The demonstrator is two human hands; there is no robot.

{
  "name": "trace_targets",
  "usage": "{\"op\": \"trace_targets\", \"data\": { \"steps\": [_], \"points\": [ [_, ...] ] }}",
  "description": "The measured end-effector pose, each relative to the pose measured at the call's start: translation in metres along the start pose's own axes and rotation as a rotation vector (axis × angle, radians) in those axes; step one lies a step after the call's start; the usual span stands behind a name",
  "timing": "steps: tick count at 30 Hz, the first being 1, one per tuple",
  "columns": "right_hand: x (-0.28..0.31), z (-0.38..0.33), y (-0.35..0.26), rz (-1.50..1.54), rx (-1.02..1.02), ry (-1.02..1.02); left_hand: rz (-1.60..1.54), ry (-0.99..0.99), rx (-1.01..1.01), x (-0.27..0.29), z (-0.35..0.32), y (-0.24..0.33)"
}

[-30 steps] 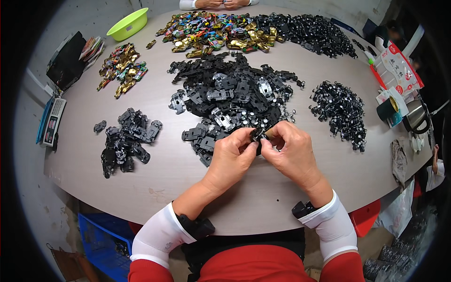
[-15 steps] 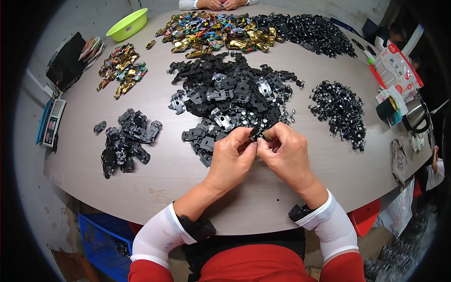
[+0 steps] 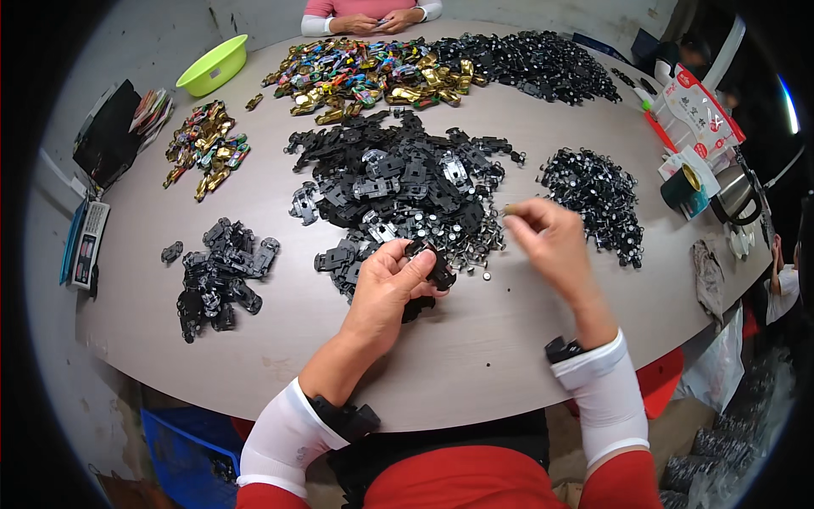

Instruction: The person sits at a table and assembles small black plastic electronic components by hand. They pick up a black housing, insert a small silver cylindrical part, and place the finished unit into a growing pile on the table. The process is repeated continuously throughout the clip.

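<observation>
My left hand [image 3: 387, 284] grips a black plastic part [image 3: 434, 265] just above the table, at the near edge of the big central heap of black parts [image 3: 398, 182]. My right hand [image 3: 549, 242] is lifted to the right of it, fingers pinched on a tiny metal piece [image 3: 507, 209] near the small silver axles [image 3: 462, 246] scattered by the heap. A pile of small black wheels [image 3: 593, 195] lies just beyond my right hand.
A pile of assembled black pieces [image 3: 216, 276] lies at the left. Gold and coloured parts [image 3: 365, 72] and more black parts [image 3: 543, 64] spread along the far side, where another person's hands [image 3: 377, 21] work. A green bowl [image 3: 212, 64], a calculator [image 3: 85, 246] and a mug [image 3: 682, 187] stand around the table's rim [image 3: 475, 399].
My hands were together on the black part; now my right hand has moved away to the right and up, while my left hand keeps the part.
</observation>
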State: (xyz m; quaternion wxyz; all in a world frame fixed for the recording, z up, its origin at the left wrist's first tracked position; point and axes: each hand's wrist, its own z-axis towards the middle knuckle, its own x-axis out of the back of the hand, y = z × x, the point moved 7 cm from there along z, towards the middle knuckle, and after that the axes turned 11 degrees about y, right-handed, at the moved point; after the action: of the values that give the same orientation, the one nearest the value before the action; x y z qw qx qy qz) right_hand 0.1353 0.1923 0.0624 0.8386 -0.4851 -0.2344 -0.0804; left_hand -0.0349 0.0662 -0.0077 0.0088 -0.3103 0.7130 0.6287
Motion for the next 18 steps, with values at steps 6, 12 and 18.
{"op": "trace_targets", "data": {
  "steps": [6,12,18],
  "points": [
    [-0.009,0.019,0.034,-0.319,0.228,-0.062,0.036,0.062,-0.028,0.006,-0.001,0.003],
    [-0.025,0.042,0.068,-0.432,0.024,-0.090,0.035,0.047,0.011,0.003,0.001,0.000],
    [-0.009,0.041,0.068,-0.272,-0.081,0.004,-0.044,0.055,0.026,-0.002,0.000,0.003]
  ]
}}
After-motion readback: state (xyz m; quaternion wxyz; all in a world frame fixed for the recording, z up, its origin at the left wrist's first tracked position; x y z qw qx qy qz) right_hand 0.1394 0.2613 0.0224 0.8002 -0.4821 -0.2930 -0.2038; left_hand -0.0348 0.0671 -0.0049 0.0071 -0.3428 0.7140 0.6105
